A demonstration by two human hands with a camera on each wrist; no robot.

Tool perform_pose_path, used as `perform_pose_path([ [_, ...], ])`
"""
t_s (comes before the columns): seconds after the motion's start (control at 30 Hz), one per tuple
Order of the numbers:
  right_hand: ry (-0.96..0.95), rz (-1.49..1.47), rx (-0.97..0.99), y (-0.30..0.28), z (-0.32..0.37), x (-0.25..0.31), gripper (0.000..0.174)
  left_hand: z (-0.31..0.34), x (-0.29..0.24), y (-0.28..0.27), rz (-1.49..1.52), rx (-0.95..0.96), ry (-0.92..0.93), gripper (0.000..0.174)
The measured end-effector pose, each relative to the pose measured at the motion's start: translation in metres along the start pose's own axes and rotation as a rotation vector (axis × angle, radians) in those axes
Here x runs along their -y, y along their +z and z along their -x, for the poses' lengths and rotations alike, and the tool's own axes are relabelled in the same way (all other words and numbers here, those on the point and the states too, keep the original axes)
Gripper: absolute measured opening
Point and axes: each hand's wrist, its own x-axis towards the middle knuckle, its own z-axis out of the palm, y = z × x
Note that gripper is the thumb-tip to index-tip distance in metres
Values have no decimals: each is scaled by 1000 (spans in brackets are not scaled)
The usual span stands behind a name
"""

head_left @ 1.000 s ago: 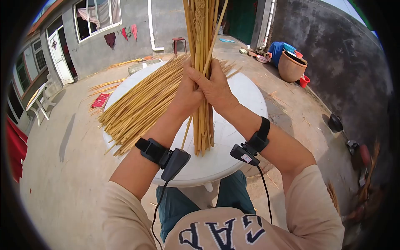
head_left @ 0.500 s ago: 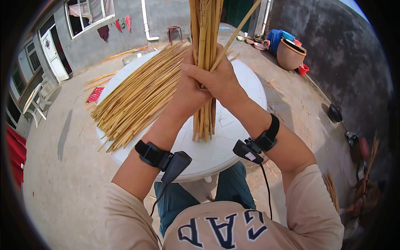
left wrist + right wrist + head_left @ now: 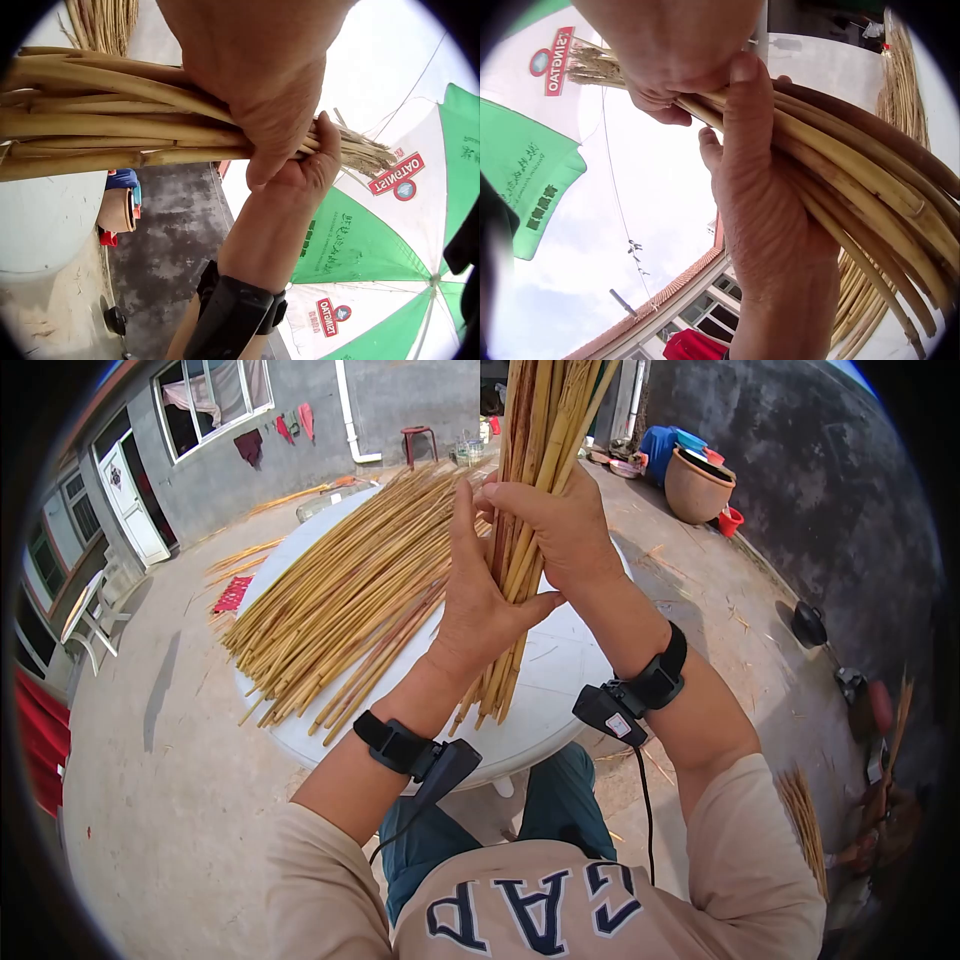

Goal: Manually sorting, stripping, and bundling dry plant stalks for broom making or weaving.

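Observation:
A bundle of dry stalks [image 3: 535, 450] is held over the table, its top tilted right in the head view. My right hand [image 3: 565, 525] grips it, thumb across the near side. Lower down is my left hand [image 3: 475, 600]; its thumb crosses the stalks and its index finger points up. In the left wrist view the left thumb [image 3: 262, 169] lies over the stalks, and bushy tops [image 3: 367, 154] stick out beyond the right hand. Stalk ends [image 3: 490, 700] hang below the left hand. A wide layer of loose stalks [image 3: 340, 600] lies on the left.
The round white table [image 3: 565, 680] stands before my legs. Behind it are a red stool [image 3: 418, 445] and, at right, a clay pot [image 3: 695, 485] by the dark wall. More stalks [image 3: 800, 815] are at lower right. A green and white umbrella [image 3: 352, 240] spreads overhead.
The hands were clasped together around the upright bundle. Now the left hand is lower, its index finger lifted off, and the bundle leans and has shifted right with the right hand.

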Motion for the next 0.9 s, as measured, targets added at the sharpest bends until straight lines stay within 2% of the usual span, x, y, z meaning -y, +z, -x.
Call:
perform_pose_path([
  [0.1,13,-72,42,-4,3,-2,26,12,8,1,39,30,-7,127],
  [0.17,93,-143,43,-3,11,-8,25,22,14,2,147,80,-161,135],
  [0.2,89,-182,15,-3,14,-10,26,28,12,3,145,78,-157,135],
  [0.27,100,-222,-8,-7,10,-7,26,35,7,2,179,73,-316,136],
  [0.3,118,-260,-39,-10,7,-5,26,35,6,-1,167,66,-315,136],
  [0.37,110,-301,-69,-14,4,3,30,35,1,-6,-203,84,-216,134],
  [0.43,143,-412,-216,-17,2,9,36,34,-13,-15,-289,89,-215,128],
  [0.5,167,-459,-209,-20,6,2,38,33,-27,-22,-587,161,-145,121],
  [0.53,206,-520,-240,-19,10,-4,37,36,-27,-23,-732,152,-42,106],
  [0.57,248,-581,-274,-18,14,-8,37,37,-27,-25,-736,150,-43,106],
  [0.63,276,-609,-295,-16,24,-15,33,41,-29,-31,-814,238,-136,85],
  [0.67,310,-656,-338,-13,29,-20,32,45,-28,-33,-820,240,-140,85],
  [0.7,343,-704,-383,-11,34,-23,31,48,-25,-35,-852,245,-186,74],
  [0.73,366,-750,-436,-6,39,-26,21,52,-22,-37,-884,251,-231,64],
  [0.9,467,-812,-537,-2,58,-49,18,66,-20,-42,-898,381,-397,57],
])
